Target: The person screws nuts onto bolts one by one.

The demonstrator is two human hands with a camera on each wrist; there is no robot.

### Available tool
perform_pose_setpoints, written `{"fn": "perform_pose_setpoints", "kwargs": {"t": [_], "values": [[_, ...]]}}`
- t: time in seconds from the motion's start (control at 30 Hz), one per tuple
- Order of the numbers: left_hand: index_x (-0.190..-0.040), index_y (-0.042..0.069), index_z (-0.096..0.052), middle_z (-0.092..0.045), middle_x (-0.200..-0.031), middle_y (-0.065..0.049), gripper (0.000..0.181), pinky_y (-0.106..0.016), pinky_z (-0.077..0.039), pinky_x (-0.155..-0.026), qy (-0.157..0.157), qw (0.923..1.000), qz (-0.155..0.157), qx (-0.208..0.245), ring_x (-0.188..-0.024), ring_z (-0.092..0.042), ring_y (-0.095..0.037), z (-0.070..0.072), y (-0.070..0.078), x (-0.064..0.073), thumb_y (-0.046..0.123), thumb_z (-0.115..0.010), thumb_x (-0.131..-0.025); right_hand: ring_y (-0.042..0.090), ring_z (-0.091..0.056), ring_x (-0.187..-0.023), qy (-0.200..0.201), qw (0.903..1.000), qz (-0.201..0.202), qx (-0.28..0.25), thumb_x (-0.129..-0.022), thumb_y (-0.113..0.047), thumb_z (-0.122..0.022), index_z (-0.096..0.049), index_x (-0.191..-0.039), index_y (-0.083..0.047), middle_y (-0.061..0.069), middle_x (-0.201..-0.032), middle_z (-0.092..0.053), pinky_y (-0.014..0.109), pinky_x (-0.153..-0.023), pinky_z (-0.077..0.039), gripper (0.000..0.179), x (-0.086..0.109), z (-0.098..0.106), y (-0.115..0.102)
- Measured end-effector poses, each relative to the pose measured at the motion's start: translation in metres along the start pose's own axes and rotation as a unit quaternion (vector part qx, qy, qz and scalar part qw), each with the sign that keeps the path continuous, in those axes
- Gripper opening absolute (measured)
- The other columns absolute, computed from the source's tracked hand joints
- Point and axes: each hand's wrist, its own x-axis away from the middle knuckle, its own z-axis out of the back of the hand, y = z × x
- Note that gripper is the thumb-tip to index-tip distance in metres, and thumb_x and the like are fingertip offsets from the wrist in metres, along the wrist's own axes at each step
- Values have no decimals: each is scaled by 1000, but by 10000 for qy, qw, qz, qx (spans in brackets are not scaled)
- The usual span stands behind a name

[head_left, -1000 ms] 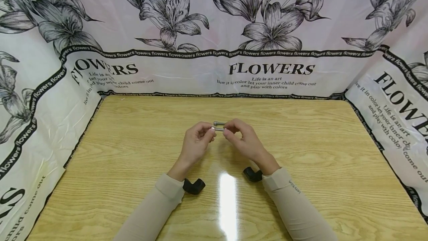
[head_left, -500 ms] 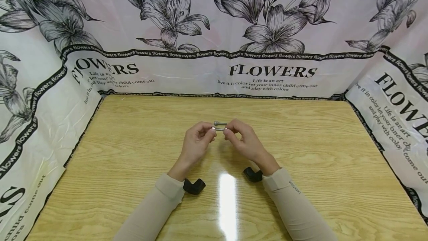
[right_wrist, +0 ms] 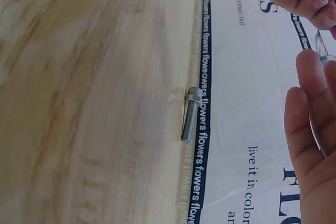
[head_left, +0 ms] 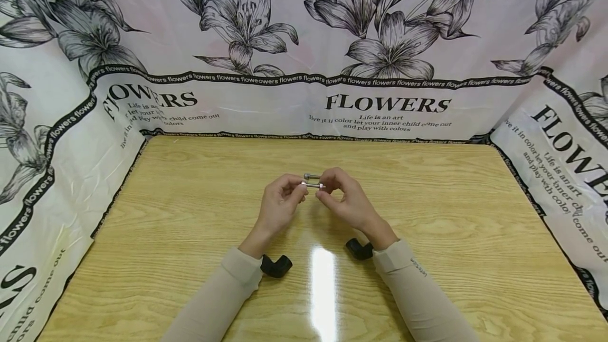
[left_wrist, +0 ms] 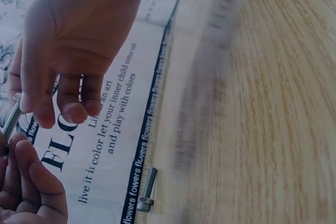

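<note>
In the head view my left hand [head_left: 281,199] pinches the head end of a metal bolt [head_left: 311,185], held level above the table. At the bolt's other end sits a small nut [head_left: 322,186], with the thumb and fingers of my right hand [head_left: 347,199] curled around it. The right thumb is a little below the nut, so contact there is hard to judge. A second bolt [head_left: 311,176] lies on the table just behind, partly hidden by the right hand; the right wrist view shows a nut [right_wrist: 193,98] near its head.
Two black elbow-shaped pieces lie on the wooden table [head_left: 190,210]: one black elbow [head_left: 276,266] beside the left sleeve, another black elbow [head_left: 359,248] partly covered by the right wrist. A flower-printed cloth [head_left: 266,104] stands around the back and sides.
The right thumb has dropped slightly and the nut at the bolt's end now shows between thumb and fingers. The left hand keeps its hold on the bolt, almost unmoved.
</note>
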Motion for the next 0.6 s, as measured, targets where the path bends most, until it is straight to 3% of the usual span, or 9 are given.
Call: {"fn": "perform_pose_setpoints", "kwargs": {"t": [0.17,0.3,0.47,0.6], "values": [[-98,-10,-61,-61,-86,-25,9,-43,-55,-72,23,9999,-71,71,-75,-59,-29,0,-12,-2,-5,-58,-92,20,-58,-76,-12,9994,213,277,-91,5,-59,-58,-93,2,14,-85,-61,34,-70,-49,4,-2,2,-24],[-99,-8,-62,-62,-86,-24,9,-43,-55,-72,40,9998,-126,122,-75,-60,-30,0,-28,-3,-3,-59,-92,19,-56,-75,-16,9987,164,479,-94,5,-53,-59,-83,-2,15,-81,-60,31,-66,-46,15,-2,2,-29],[-99,-4,-63,-62,-87,-19,10,-31,-54,-70,56,9997,-229,86,-75,-60,-27,2,-32,-2,4,-60,-93,26,-60,-78,2,9996,-103,274,-93,2,-57,-59,-98,0,13,-90,-62,38,-71,-51,5,0,2,-29],[-99,-3,-64,-62,-88,-19,10,-31,-54,-70,53,9996,-257,46,-75,-60,-27,3,-33,-1,5,-60,-94,27,-60,-79,27,9999,-69,86,-88,3,-65,-53,-108,3,14,-97,-61,46,-75,-51,23,2,0,-28]]}}
